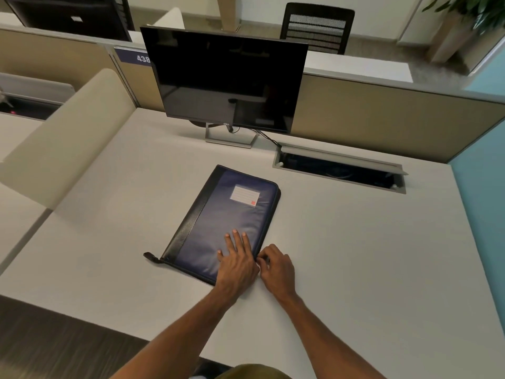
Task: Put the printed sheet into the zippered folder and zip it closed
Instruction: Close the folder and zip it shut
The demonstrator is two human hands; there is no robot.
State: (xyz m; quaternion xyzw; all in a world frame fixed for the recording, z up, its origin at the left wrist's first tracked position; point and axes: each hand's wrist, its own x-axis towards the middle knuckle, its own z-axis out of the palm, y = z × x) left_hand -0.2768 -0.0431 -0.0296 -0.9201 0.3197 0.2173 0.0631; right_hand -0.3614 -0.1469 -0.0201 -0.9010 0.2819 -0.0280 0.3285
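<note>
Two hands are on the folder [226,214], which lies flat and cover-up on the desk [355,255] at the centre of the frame. Its long axis runs from the lower centre up and slightly right, so the far short end points toward the monitor [226,77]. A black strip runs down its left long side, a white label [244,195] sits near the far right corner, and a small black tab [150,257] sticks out onto the desk at the near left corner.

The left hand [237,258] lies palm-down on the near right part of the blue cover, fingers straight and spread. The right hand [276,266] is just beside it on the right, touching it, with its fingers curled in a pinch at the folder's right edge near the near corner; what exactly they pinch is hidden.

Above the folder stands the dark monitor on a grey stand [231,138], with a cable [267,138] running right to an open hatch [338,170] set in the desk, upper right of the folder and well apart from it. A beige partition [382,113] lines the far edge, a curved beige divider [68,132] stands at the left, and a black chair [317,28] shows at the top. The desk surface around the folder carries nothing that blocks either hand.
</note>
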